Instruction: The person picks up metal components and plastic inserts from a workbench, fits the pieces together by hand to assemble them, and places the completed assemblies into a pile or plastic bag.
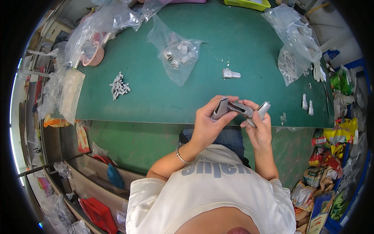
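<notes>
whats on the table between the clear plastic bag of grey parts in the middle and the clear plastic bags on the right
In the head view, a silver-grey tapered part and some tiny pale bits on the green tabletop.

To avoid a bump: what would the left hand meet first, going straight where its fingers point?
Likely the middle grey piece, then the right hand; depth between them is hard to judge.

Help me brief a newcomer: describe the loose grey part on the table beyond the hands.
On the green table, look beyond the left hand and right hand, rightward of the mid-table clear bag. The grey part lies there, wide end left, narrow end right, near tiny pale specks. It is single and loose, unlike the bagged parts or the slimmer pair near the table's right edge.
</notes>
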Demonstrator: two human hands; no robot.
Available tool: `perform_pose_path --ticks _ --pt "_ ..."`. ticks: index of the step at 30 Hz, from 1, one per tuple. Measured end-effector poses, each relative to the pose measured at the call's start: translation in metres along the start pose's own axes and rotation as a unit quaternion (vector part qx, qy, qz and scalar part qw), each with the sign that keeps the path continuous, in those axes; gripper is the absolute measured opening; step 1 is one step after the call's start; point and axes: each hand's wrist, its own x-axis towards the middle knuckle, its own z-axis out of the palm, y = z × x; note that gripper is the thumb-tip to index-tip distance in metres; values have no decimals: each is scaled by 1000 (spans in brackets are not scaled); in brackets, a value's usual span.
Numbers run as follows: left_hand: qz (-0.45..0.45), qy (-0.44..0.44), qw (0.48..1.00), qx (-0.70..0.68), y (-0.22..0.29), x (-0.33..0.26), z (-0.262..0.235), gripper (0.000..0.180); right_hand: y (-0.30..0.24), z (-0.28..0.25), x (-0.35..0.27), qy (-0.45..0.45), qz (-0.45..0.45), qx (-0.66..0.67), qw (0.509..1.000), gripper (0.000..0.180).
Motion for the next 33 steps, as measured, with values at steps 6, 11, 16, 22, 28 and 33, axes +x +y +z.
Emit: perform_pose_path --ticks 6,11,16,22,28,33 --pt "98 -9 982 164 -3 -2 -1 48 -2 1 -2 13 87 235 968 44" --pt "115 7 975 189 -11 -2 2 53 4 6 -4 18 125 278 952 40" --pt "1 16 999 33 -18 -3 2 43 12 14 -7 36 34 81 995 38" --pt "-115 73 957 -255 -38 0 10 35 13 25 1 59 -95 -234 966 22" --pt "-184 110 897 -386 -51 9 -15 24 19 -21 71 90 -246 -582 770 26" --pt "-237 127 882 -386 -60 15 -26 16 48 -69 123 68 -285 -763 576 28"
